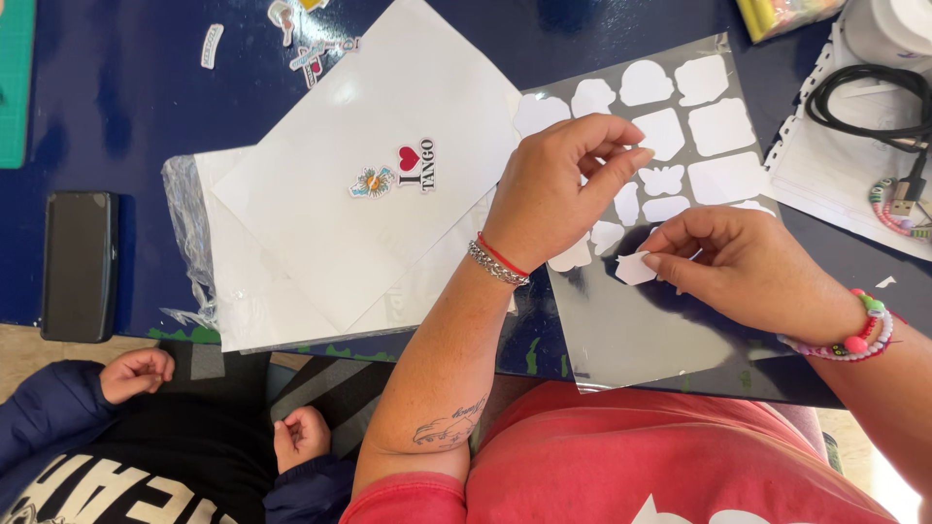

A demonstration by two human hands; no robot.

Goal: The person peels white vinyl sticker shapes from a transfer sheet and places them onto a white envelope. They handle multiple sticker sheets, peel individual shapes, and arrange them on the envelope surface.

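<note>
A clear plastic sheet (pixel 631 330) with several white cut-out sticker shapes lies on the dark blue table (pixel 116 107). My left hand (pixel 563 189) rests on the sheet's upper left part, thumb and forefinger pinched together above the shapes; whether anything is between them I cannot tell. My right hand (pixel 748 262) pinches a small white sticker piece (pixel 635 269) just above the sheet. A white paper sheet (pixel 369 155) bearing two small colourful stickers (pixel 398 170) lies to the left, on a stack of paper in a plastic sleeve (pixel 194 243).
A black phone (pixel 80 264) lies at the table's left edge. Loose stickers (pixel 311 53) sit at the top. A black cable (pixel 874 97) and beaded bracelet (pixel 888 209) lie on papers at right. Another person's hands (pixel 136 374) are below the table edge.
</note>
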